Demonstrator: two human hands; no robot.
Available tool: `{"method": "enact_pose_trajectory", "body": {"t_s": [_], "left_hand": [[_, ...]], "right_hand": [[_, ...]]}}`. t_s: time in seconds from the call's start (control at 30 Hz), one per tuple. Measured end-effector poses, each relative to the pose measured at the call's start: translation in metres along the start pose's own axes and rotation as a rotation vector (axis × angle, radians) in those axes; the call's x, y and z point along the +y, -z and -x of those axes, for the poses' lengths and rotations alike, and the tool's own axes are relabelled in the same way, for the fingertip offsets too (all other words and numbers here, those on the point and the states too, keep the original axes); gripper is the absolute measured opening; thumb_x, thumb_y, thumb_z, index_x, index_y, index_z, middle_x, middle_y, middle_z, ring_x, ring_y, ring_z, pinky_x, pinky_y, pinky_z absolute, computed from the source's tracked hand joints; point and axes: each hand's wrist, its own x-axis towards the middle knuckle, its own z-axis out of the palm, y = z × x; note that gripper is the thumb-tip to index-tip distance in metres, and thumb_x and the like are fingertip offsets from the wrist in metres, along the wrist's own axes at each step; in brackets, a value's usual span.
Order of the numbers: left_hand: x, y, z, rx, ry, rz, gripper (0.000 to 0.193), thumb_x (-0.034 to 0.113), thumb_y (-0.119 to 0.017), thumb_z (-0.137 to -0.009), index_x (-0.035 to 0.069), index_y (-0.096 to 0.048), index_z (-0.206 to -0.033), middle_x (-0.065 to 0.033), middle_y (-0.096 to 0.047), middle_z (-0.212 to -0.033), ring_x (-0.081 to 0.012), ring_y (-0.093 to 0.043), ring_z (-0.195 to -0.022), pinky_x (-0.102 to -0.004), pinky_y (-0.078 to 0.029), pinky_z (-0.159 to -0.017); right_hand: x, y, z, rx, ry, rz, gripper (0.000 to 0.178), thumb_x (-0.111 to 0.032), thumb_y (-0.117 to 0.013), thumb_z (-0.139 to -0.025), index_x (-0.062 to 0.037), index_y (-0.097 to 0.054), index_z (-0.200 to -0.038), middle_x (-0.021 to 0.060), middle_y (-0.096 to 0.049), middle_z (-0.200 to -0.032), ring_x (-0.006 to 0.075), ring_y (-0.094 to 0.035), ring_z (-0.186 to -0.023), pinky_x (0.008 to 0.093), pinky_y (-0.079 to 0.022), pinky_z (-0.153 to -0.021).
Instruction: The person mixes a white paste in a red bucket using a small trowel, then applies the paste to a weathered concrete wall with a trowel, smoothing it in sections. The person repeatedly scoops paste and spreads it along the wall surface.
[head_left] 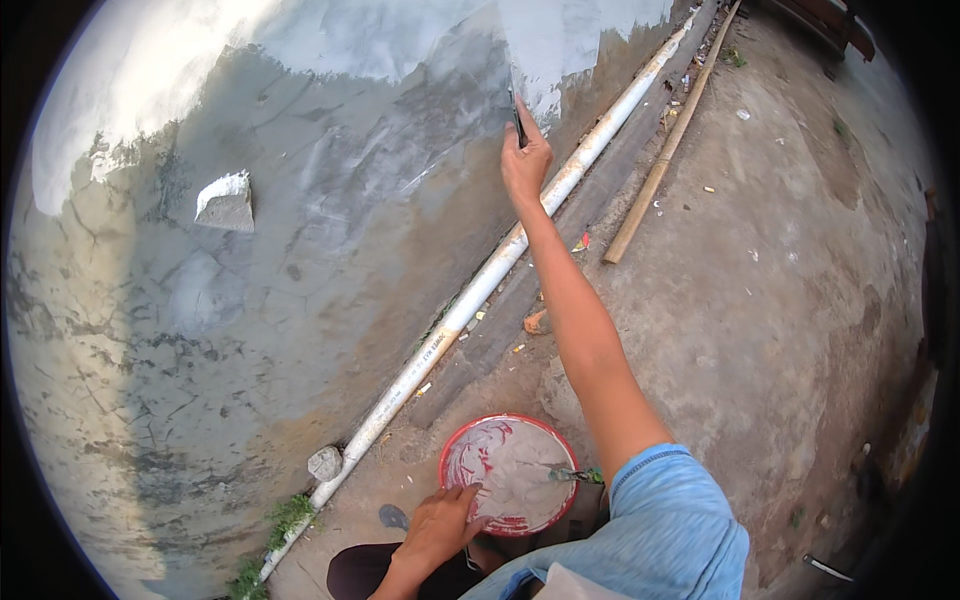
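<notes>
My right hand point(527, 165) is stretched far out to the wall, closed on the dark handle of a putty knife point(519, 128). Its blade is hard to make out against the pale plaster point(560, 45) it is touching or close to. My left hand point(437, 530) is low, beside a red basin point(448, 437), its fingers apart and empty by the near left rim. Greyish-pink wet putty point(525, 460) fills much of the basin and smears its inner side. Another tool with a green handle point(585, 475) leans over the basin's right rim, its end in the putty.
A white pipe point(480, 290) runs diagonally along the wall's foot, with a small stone point(324, 463) against it. Right of the pipe lies a wooden pole point(672, 140). A pale, block-like piece point(226, 205) shows on the grey wall point(290, 270). Weeds point(290, 520) grow near the pipe's lower end.
</notes>
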Motion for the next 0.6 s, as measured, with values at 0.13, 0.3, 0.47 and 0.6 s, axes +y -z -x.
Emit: {"method": "enact_pose_trajectory", "body": {"t_s": [0.13,0.3,0.47,0.6], "left_hand": [[-0.003,-0.005,-0.001,-0.040,0.016,-0.009,0.051,0.028,-0.071,-0.085,0.004,-0.057,-0.128,-0.0205,-0.065,-0.112,-0.0382,-0.062,-0.105,-0.0446,-0.051,-0.089],[0.005,-0.001,-0.020,-0.084,-0.015,0.056,0.051,0.030,-0.071,-0.086,0.005,-0.057,-0.128,-0.0204,-0.066,-0.113,-0.0384,-0.063,-0.105,-0.0444,-0.051,-0.090],[0.005,0.001,-0.018,-0.011,-0.031,0.029,0.050,0.031,-0.070,-0.086,0.004,-0.058,-0.127,-0.0206,-0.066,-0.113,-0.0384,-0.063,-0.105,-0.0448,-0.051,-0.091],[-0.006,-0.009,-0.006,0.024,-0.059,-0.016,0.052,0.030,-0.072,-0.084,0.003,-0.058,-0.127,-0.0184,-0.066,-0.104,-0.0357,-0.065,-0.098,-0.0431,-0.052,-0.085]], "right_hand": [[-0.018,-0.045,0.086,0.016,0.136,0.082,0.063,0.009,-0.052,-0.074,-0.0092,-0.061,-0.133,0.0216,-0.054,-0.139,0.0385,-0.049,-0.131,0.0408,-0.046,-0.105],[-0.049,-0.027,0.174,-0.337,0.124,-0.007,0.055,0.008,-0.055,-0.079,-0.0092,-0.062,-0.131,0.0193,-0.059,-0.133,0.0360,-0.057,-0.123,0.0373,-0.050,-0.097],[-0.024,0.043,0.070,-0.237,-0.185,0.011,0.037,0.000,-0.055,-0.091,0.0008,-0.062,-0.127,0.0159,-0.071,-0.113,0.0180,-0.067,-0.087,0.0316,-0.051,-0.082],[0.043,0.053,-0.031,0.081,-0.097,-0.131,0.038,-0.006,-0.052,-0.093,0.0093,-0.059,-0.127,0.0220,-0.069,-0.113,0.0254,-0.065,-0.097,0.0352,-0.046,-0.094]]}}
